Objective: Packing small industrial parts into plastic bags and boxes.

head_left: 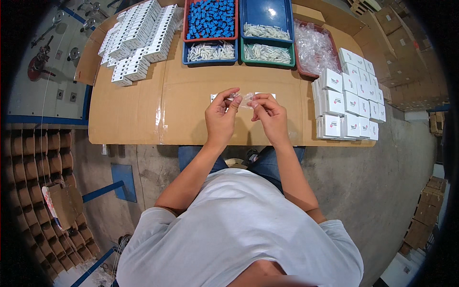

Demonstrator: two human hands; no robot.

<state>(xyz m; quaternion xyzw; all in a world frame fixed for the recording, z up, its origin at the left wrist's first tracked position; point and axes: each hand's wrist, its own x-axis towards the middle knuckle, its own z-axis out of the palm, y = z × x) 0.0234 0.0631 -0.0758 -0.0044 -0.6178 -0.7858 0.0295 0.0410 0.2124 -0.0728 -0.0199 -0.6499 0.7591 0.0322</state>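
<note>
Both hands up over the cardboard sheet, on the wearer's side of the green tray. Left hand: thumb and index pinched on a small clear plastic piece. Right hand: thumb and fingertips closed on the other end of it. Piece sits straight out from the green tray toward the wearer, between the two hands; too transparent for me to call its shape. Something white lies behind the fingers, mostly hidden.

Around the green tray: blue tray with white sticks butts its far edge. Left of it, red tray full of blue parts, plus another blue tray of white sticks. Just right, dark red tray heaped with clear plastic. Far left, stacked white cartons; right and nearer the wearer, piled white boxes.
</note>
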